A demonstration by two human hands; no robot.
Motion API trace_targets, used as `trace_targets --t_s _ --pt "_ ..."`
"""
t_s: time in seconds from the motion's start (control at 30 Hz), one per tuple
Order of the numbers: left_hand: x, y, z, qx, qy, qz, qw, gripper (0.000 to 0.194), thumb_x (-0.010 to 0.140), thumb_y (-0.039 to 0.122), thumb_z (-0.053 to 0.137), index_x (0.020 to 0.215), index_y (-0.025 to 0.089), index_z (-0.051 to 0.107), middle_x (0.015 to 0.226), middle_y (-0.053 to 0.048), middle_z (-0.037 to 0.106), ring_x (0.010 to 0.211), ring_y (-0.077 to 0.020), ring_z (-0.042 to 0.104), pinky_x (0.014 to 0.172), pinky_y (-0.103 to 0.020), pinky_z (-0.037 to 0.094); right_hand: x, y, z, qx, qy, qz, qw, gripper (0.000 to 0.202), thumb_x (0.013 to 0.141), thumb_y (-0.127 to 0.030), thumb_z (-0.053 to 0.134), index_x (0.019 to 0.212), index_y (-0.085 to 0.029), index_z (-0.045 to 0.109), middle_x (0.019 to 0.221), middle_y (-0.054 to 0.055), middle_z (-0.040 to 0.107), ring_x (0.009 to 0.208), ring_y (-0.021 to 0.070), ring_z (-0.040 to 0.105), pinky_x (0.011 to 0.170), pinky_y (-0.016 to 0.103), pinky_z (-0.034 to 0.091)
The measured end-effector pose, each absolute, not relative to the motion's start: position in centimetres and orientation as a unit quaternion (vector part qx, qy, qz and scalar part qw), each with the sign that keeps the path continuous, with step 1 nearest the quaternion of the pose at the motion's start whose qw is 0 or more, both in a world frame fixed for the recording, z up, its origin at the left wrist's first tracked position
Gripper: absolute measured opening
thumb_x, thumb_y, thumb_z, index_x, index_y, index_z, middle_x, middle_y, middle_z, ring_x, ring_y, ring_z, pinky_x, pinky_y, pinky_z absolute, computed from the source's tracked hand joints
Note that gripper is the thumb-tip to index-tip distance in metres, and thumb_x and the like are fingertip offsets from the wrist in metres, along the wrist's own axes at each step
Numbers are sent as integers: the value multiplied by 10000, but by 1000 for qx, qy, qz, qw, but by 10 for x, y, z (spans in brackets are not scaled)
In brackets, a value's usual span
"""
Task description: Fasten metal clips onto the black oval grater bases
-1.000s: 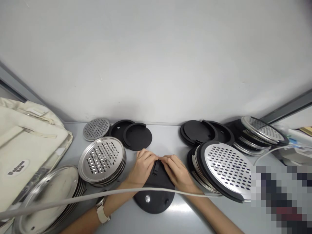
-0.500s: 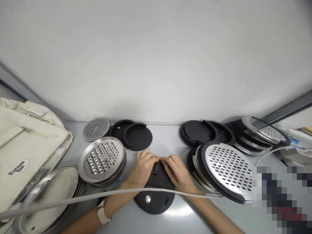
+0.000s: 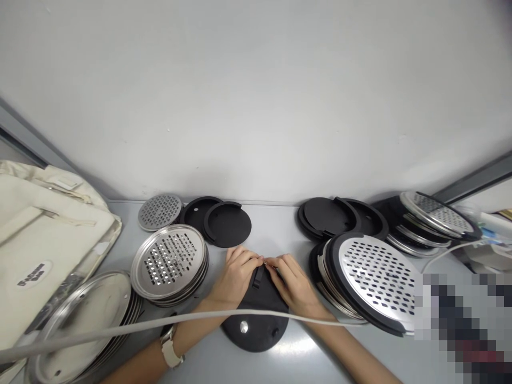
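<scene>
A round black plastic disc (image 3: 258,339) lies on the table in front of me, with a silver round spot, a small black knob and a black strip-like part (image 3: 258,277) on it. At the disc's far edge, my left hand (image 3: 239,271) has its thumb and fingertips pinched together. My right hand (image 3: 291,280) pinches just beside it, the fingertips of both nearly meeting. Something tiny shows between them, too small to make out. Both palms hover over the disc's upper part and partly cover it.
Perforated metal grater discs (image 3: 170,261) are stacked at left, near plain metal plates (image 3: 86,320). Black round holders (image 3: 228,225) lie behind. At right stand grater discs in black rims (image 3: 378,280) and more black holders (image 3: 330,214). A white cable (image 3: 208,316) crosses in front; a cream bag (image 3: 52,240) sits left.
The fingertips have shifted very slightly at the disc's far edge, with a tiny thing now showing between them. The view has moved a touch; all else is the same.
</scene>
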State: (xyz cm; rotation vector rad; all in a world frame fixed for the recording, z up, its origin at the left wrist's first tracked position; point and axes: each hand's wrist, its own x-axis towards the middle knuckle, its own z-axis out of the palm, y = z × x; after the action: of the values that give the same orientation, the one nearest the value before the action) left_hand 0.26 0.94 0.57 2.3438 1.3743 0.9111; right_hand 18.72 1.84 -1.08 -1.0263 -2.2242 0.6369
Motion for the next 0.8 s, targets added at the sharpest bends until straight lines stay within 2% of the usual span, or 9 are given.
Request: trace_targets --t_s 0.57,0.8 --pt "6 10 6 816 465 327 107 251 974 147 384 919 161 629 894 -24 669 875 -167 546 819 -345 350 186 19 -17 -380 -840 200 333 155 948 -139 432 1055 -200 527 862 47 546 809 179 526 746 329 458" --pt "7 11 4 820 452 333 107 265 986 178 361 921 148 617 904 -36 654 876 -174 529 823 -350 349 186 19 -17 -384 -828 221 343 133 947 -145 440 1026 -207 527 869 40 567 817 173 542 753 320 461"
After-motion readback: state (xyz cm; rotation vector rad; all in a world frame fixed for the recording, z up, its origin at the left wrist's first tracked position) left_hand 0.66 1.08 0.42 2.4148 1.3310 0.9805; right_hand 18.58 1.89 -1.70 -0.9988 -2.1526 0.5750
